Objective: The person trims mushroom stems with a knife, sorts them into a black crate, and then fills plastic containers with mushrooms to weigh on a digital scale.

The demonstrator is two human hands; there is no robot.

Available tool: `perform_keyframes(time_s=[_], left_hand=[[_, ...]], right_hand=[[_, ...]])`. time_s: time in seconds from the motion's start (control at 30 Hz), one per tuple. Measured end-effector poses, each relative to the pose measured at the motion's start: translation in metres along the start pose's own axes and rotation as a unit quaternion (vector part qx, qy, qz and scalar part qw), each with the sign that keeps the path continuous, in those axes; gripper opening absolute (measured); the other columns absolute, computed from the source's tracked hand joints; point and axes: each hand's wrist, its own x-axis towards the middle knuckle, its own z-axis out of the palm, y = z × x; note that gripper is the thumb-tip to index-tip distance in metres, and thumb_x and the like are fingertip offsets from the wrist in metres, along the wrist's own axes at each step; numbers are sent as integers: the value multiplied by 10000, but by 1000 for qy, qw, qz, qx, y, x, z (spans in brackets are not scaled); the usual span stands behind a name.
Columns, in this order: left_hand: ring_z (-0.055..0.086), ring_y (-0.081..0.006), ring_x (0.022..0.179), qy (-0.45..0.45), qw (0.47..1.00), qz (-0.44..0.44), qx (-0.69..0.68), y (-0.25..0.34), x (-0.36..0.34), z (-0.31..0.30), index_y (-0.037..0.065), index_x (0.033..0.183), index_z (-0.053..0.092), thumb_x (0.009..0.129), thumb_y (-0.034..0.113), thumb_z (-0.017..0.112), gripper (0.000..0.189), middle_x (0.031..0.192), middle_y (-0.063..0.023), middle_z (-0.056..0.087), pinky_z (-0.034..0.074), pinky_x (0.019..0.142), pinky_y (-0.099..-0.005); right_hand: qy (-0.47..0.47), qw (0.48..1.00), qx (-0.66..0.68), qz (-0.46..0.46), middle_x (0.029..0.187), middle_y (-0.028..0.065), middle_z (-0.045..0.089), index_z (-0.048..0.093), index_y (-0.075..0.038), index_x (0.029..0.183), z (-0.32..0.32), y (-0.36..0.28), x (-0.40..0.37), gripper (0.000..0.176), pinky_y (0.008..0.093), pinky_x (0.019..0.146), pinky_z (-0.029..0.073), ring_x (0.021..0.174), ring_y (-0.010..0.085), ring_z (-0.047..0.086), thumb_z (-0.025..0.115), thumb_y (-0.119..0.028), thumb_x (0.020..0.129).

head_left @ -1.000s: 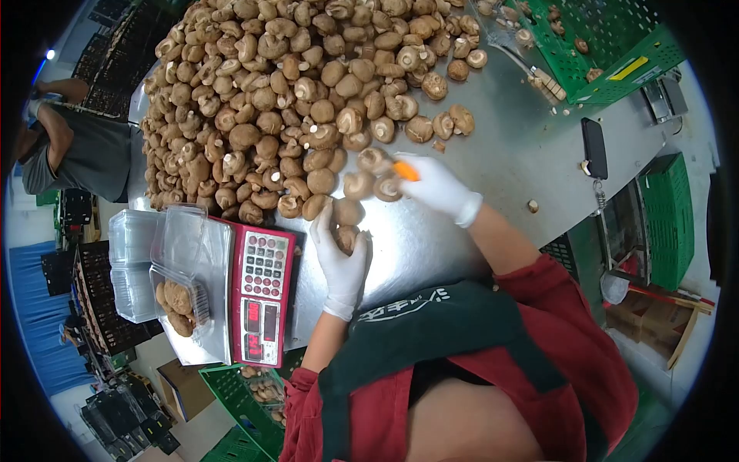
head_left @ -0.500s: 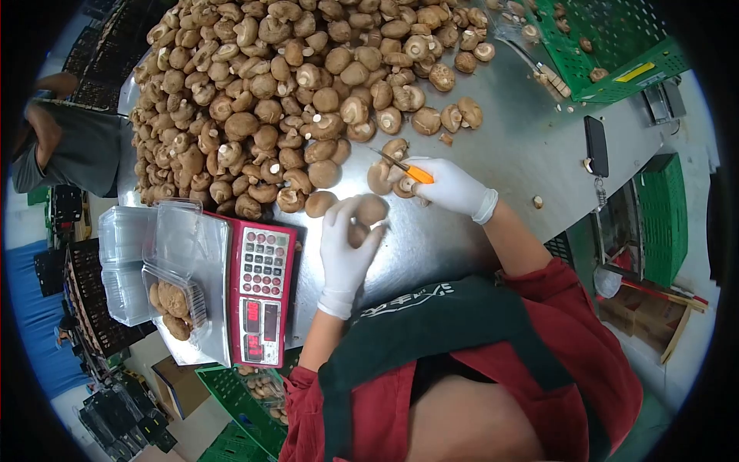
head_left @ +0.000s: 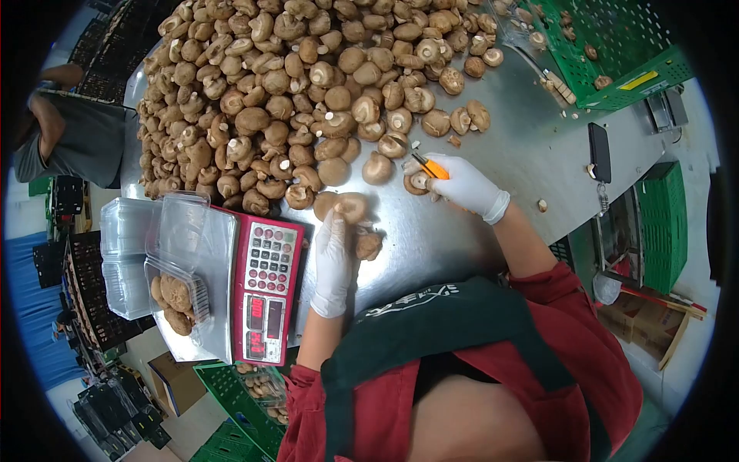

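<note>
My left hand (head_left: 332, 258), in a white glove, pinches a brown mushroom (head_left: 352, 206) by its edge in front of the big mushroom pile (head_left: 254, 100). Just under that hand, to its right, is another mushroom (head_left: 369, 246). My gloved right hand (head_left: 471, 187) is closed around the orange handle of a small knife (head_left: 436, 168), its blade pointing up and left. A mushroom (head_left: 416, 183) with its stem side showing is at the fingertips of this same hand. Between the hands and the pile, a loose mushroom (head_left: 377, 168) lies on the metal table (head_left: 531, 154).
A red scale (head_left: 265, 289) stands at left, bearing an open clear box (head_left: 177, 300) with mushrooms. Stacked clear boxes (head_left: 125, 254) sit beside it. A green crate (head_left: 631, 85), a brush (head_left: 558, 86) and a black phone (head_left: 598, 152) are at right. Another person (head_left: 73, 146) is at far left.
My left hand has shifted slightly left and down, with its mushroom now raised at the fingertips. My right hand has moved right, with the knife and a mushroom, away from the loose mushrooms.
</note>
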Motion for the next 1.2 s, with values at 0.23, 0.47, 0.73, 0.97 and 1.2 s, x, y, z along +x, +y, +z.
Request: perform_keyframes(time_s=[0.23, 0.47, 0.73, 0.97, 1.2], left_hand=[[579, -285, 1070, -22, 745, 256, 616, 26, 6, 19, 49, 1264, 571, 807, 150, 736, 496, 1167, -117, 606, 444, 943, -392], [535, -270, 1093, 107, 472, 245, 840, 44, 67, 5, 89, 1220, 556, 723, 207, 786, 560, 1142, -77, 613, 380, 937, -419], [571, -187, 1059, 7, 988, 114, 105, 55, 24, 7, 12, 1407, 406, 943, 211, 629, 552, 1275, -136, 552, 460, 900, -296], [544, -295, 1182, -136, 982, 39, -122, 51, 9, -7, -34, 1464, 283, 967, 251, 590, 650, 1426, -262, 421, 492, 971, -341], [545, -267, 1159, -103, 976, 11, -194, 46, -1, -17, 2, 1426, 374, 952, 252, 619, 590, 1355, -170, 507, 492, 885, -334]], right_hand=[[12, 1000, 18, -22, 971, 71, 590, 587, 39, 1165, 0, 4, 0, 330, 272, 687, 546, 789, 124, 606, 543, -28, 845], [-6, 1000, -1, -21, 1009, 52, 595, 569, 35, 1203, -2, 0, 0, 351, 266, 718, 522, 840, 113, 582, 531, -29, 861], [20, 999, 34, 20, 782, 9, 591, 634, -11, 1146, -4, -18, -6, 300, 247, 634, 491, 640, 85, 571, 542, -71, 866], [52, 982, 159, -83, 830, 58, 676, 636, 11, 1177, -8, -25, 11, 372, 234, 625, 485, 645, 69, 581, 481, -30, 842], [46, 987, 122, -90, 940, 76, 682, 599, 25, 1190, 2, -47, -10, 317, 208, 602, 494, 684, 67, 606, 473, -6, 901]])
